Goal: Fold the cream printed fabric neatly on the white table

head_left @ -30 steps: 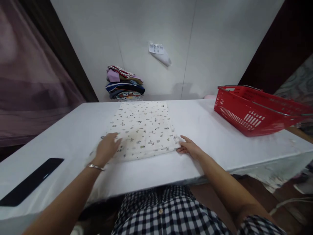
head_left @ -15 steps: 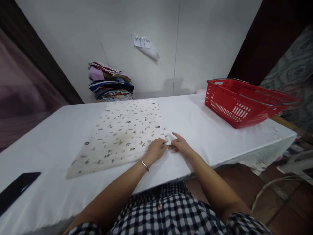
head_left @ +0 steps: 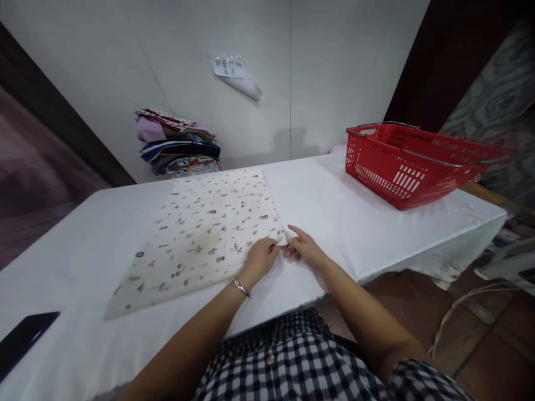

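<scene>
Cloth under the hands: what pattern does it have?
The cloth is cream with small scattered grey-green motifs, seen in the head view.

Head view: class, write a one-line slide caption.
Both hands, left hand and right hand, pinch the patterned cloth corner on the white table.

black-and-white checked shirt (head_left: 292,362), silver bracelet (head_left: 242,288)

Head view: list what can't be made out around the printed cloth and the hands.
- Cloth corner: mostly covered by the left hand and right hand; the grip is unclear.
- Paper note on the wall: writing too small to read.
- Black flat object: cut off by the left edge.
- Red basket: inside hidden by its near wall.
</scene>
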`<act>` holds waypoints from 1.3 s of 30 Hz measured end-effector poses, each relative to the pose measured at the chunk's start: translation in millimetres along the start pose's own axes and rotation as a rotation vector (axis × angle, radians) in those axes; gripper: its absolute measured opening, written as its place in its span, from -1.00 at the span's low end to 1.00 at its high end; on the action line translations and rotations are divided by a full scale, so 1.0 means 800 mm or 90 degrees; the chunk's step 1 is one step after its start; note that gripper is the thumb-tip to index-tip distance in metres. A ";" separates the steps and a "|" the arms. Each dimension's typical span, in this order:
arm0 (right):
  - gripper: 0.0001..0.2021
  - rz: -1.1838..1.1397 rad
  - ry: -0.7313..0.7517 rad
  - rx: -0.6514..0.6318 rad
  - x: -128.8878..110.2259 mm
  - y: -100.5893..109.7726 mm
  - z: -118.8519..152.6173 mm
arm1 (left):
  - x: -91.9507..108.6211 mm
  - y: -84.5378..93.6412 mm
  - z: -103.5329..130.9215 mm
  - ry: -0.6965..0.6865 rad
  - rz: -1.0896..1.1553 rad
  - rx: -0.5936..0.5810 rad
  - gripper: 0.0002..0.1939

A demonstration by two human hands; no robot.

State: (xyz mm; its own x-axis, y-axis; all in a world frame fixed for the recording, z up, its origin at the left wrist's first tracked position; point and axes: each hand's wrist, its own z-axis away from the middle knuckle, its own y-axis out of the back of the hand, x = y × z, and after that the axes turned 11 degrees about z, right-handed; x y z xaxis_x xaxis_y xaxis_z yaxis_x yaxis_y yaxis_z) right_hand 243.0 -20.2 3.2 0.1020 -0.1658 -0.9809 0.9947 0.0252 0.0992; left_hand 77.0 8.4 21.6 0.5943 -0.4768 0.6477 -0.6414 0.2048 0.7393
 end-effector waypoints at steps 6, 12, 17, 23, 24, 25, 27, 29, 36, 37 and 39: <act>-0.33 0.076 0.022 0.038 0.005 -0.005 -0.004 | 0.001 -0.005 0.008 -0.094 -0.093 -0.017 -0.82; -0.41 0.124 0.045 0.077 0.011 -0.008 -0.003 | 0.011 0.001 0.007 -0.055 -0.047 -0.050 -0.83; -0.34 0.165 0.049 0.078 0.009 -0.005 0.000 | 0.017 0.014 -0.016 0.125 0.075 -0.091 -0.81; -0.34 0.258 0.045 0.074 0.010 -0.005 0.004 | 0.018 0.014 -0.050 0.249 0.039 -0.110 -0.71; -0.36 0.297 0.055 0.080 0.010 -0.005 0.005 | 0.019 0.012 -0.053 0.259 0.028 -0.111 -0.66; -0.38 0.343 0.070 0.088 0.009 -0.003 0.006 | 0.020 0.010 -0.055 0.270 0.015 -0.112 -0.62; -0.45 0.434 0.098 0.101 0.003 0.004 0.004 | 0.022 0.005 -0.058 0.287 -0.014 -0.106 -0.58; -0.59 0.489 0.115 0.122 -0.010 0.017 -0.004 | 0.023 0.002 -0.060 0.290 -0.036 -0.099 -0.61; -0.88 0.443 0.048 0.058 -0.052 0.042 -0.062 | 0.021 0.001 -0.060 0.323 -0.002 -0.093 -0.76; -0.89 0.441 0.032 0.034 -0.049 0.039 -0.067 | 0.021 0.001 -0.059 0.328 0.005 -0.093 -0.76; -0.89 0.450 0.016 0.021 -0.037 0.031 -0.071 | 0.021 0.002 -0.058 0.337 0.017 -0.094 -0.76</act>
State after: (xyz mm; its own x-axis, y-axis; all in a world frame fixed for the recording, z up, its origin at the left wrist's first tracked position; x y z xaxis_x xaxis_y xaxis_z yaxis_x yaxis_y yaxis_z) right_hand 263.9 40.9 25.0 0.7236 -0.0973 -0.6833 0.6901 0.0882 0.7183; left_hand 108.4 40.9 42.1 0.7666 0.0181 0.6419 -0.6070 0.3465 0.7152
